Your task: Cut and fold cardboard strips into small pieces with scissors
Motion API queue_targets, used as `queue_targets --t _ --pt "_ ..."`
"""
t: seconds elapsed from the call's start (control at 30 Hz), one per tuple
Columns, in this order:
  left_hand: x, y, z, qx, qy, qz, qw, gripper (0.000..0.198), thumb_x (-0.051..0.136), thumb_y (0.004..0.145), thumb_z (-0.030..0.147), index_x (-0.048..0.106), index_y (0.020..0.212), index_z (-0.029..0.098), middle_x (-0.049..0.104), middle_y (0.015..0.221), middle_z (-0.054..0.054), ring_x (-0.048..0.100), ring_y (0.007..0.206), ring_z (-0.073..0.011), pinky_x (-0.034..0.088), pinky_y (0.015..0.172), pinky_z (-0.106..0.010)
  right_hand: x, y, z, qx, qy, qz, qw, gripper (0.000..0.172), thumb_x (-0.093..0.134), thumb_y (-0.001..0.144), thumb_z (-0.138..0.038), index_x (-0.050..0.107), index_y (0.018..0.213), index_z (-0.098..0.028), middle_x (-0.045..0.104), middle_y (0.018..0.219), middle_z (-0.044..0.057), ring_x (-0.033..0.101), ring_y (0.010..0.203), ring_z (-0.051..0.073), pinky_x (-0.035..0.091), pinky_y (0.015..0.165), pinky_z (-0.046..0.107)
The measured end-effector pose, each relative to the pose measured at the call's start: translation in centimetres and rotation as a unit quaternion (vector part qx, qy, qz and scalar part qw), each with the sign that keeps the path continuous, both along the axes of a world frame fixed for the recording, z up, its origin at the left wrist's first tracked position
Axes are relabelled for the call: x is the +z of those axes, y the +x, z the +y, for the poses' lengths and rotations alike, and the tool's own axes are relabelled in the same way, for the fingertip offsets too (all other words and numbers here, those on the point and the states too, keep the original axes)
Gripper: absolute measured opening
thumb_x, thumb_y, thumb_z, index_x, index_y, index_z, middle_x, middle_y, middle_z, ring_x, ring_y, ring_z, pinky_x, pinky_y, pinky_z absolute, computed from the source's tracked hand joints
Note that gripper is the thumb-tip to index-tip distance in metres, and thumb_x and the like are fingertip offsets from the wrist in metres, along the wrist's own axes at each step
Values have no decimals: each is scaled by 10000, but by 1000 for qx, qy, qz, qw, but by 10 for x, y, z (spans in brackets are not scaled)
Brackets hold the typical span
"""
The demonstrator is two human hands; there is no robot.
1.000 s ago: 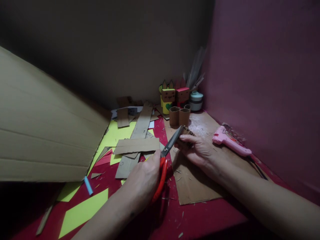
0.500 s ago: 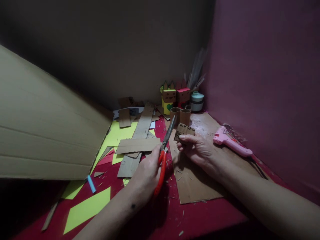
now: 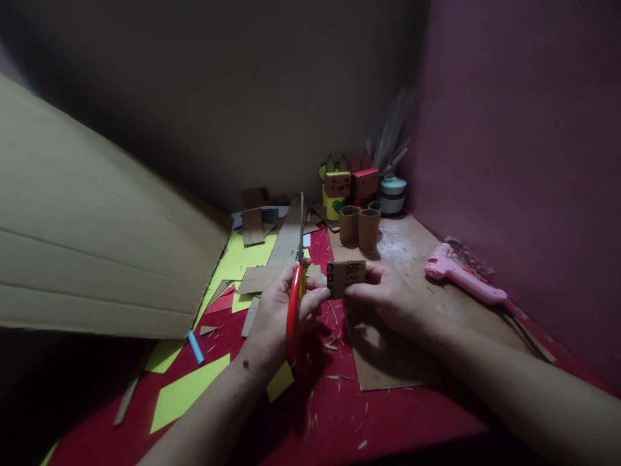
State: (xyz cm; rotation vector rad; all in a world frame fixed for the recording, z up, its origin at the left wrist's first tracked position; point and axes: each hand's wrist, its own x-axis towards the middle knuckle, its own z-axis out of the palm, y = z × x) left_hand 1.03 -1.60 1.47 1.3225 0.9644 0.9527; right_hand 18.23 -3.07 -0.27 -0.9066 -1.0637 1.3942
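Red-handled scissors (image 3: 294,310) hang in my left hand (image 3: 276,310), with the blades pointing up and away. The thumb and a finger of that hand also reach the left edge of a small cardboard piece (image 3: 346,280) with black printing. My right hand (image 3: 388,291) pinches the same piece at its right side, fingers closed. Beyond the hands, several short cardboard tubes (image 3: 369,230) stand upright on a larger cardboard sheet (image 3: 388,369).
A pink glue gun (image 3: 466,278) lies at the right by the wall. Two cardboard figures, one yellow (image 3: 336,194) and one red (image 3: 365,188), stand at the back beside a pale blue pot (image 3: 392,194). Cardboard strips (image 3: 286,246) and yellow paper (image 3: 189,395) cover the left; a large cardboard panel (image 3: 97,246) rises there.
The hands have come together at the cardboard piece, which has turned. The scissors have swung more upright. My view has shifted slightly left.
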Motion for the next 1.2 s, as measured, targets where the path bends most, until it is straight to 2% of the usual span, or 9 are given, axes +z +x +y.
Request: queue_targets --t 0.1,0.2,0.37,0.43,0.5,0.57,0.73,1.0,1.2 --pt "-1 -1 0 7 23 -2 1000 468 734 704 265 503 1105 196 580 796 13 466 487 -46 373 427 -175 4 -3 -4 10 -16 -42 999 237 643 642 -126 705 865 -174 661 645 10 543 501 122 425 500 259" --pt "0 -1 -1 31 38 -8 999 507 730 697 224 489 1143 195 574 783 25 483 502 -53 389 445 -176 3 -4 -5 38 5 -77 996 282 619 665 -118 725 915 -195 633 578 -14 500 450 99 387 455 235" --pt "0 -1 0 35 51 -2 998 516 715 707 222 477 1165 203 592 781 38 464 483 -42 375 435 -167 -3 -3 -6 69 0 -84 994 257 610 651 -97 726 852 -208 621 586 -40 461 435 75 340 427 205" --pt "0 -1 0 29 49 -2 998 501 707 715 209 480 1162 205 579 760 47 443 467 -32 354 423 -162 -3 -3 -7 74 4 -72 995 257 621 652 -94 725 853 -216 656 663 -29 521 508 92 381 479 211" --pt "0 0 0 36 48 -8 998 482 697 721 192 483 1153 200 567 750 50 436 465 -29 346 419 -162 -2 -3 -7 66 21 -50 996 268 633 663 -99 725 881 -224 686 770 -12 589 652 125 436 595 232" --pt "-1 1 -1 43 45 -19 998 471 692 724 180 480 1143 196 560 750 50 442 471 -32 349 421 -165 -1 -3 -6 45 30 -36 998 251 653 679 -124 720 901 -221 693 828 -1 607 746 146 449 685 253" --pt "-7 6 -4 31 13 -73 997 506 703 709 181 451 1147 208 546 753 57 457 480 -32 358 433 -167 -6 -4 -5 16 22 -11 1000 175 701 720 -211 698 895 -201 674 796 0 587 678 118 444 661 245" --pt "-8 11 -9 35 28 -8 999 538 692 722 181 440 1198 182 553 760 51 464 504 -37 368 443 -170 -11 -3 -4 24 -3 49 998 151 730 726 -234 699 865 -182 692 780 18 630 687 125 478 685 258" --pt "-9 12 -7 40 24 -32 998 595 724 689 175 437 1210 149 577 753 41 529 602 -66 451 558 -183 -6 -5 -5 43 -34 98 994 128 744 698 -192 706 818 -169 700 756 23 657 701 140 505 744 289"
